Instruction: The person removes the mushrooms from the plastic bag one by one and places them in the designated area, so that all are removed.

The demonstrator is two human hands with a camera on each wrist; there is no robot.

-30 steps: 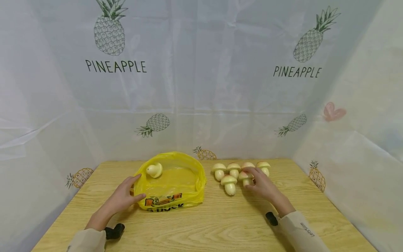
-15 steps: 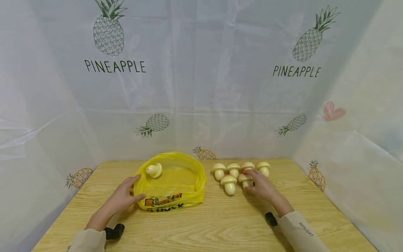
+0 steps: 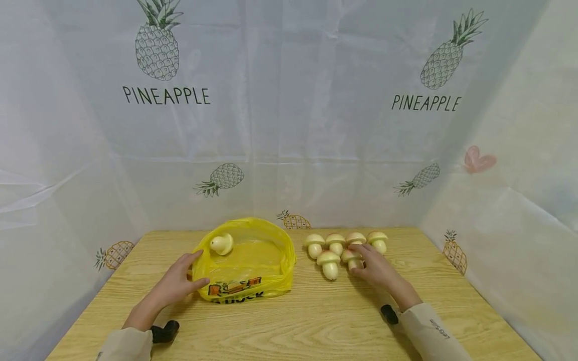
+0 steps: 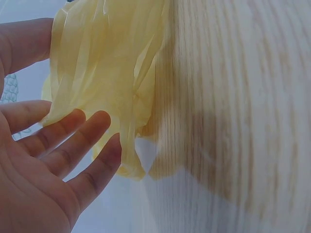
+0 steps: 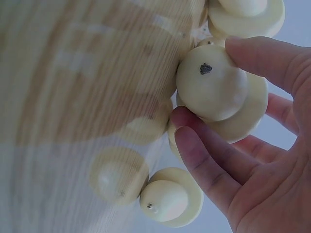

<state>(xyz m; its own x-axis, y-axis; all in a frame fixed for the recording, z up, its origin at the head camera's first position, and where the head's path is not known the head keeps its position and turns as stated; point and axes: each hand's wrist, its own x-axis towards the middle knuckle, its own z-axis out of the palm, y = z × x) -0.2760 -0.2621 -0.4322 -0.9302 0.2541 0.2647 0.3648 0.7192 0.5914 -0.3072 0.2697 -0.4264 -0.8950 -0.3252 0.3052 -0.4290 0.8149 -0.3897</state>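
Here, going from largest to smallest, we see:
Backdrop: a white sheet point(image 3: 289, 125) printed with pineapples hangs behind and beside the desk.
Desk: our wooden desk point(image 3: 316, 326) carries everything.
Bag: a yellow plastic bag point(image 3: 253, 265) lies open, left of centre, with one toy mushroom point(image 3: 221, 243) inside at its far left.
Left hand: our left hand point(image 3: 173, 283) rests at the bag's near-left edge, fingers point(image 4: 73, 141) straight and spread against the plastic, thumb on the rim.
Right hand: our right hand point(image 3: 377, 268) reaches the mushroom cluster; its fingers point(image 5: 214, 160) pinch one mushroom point(image 5: 218, 92) by stem and cap.
Mushrooms: the other cream mushrooms point(image 3: 331, 248) stand close together right of the bag, just beside the gripped one.
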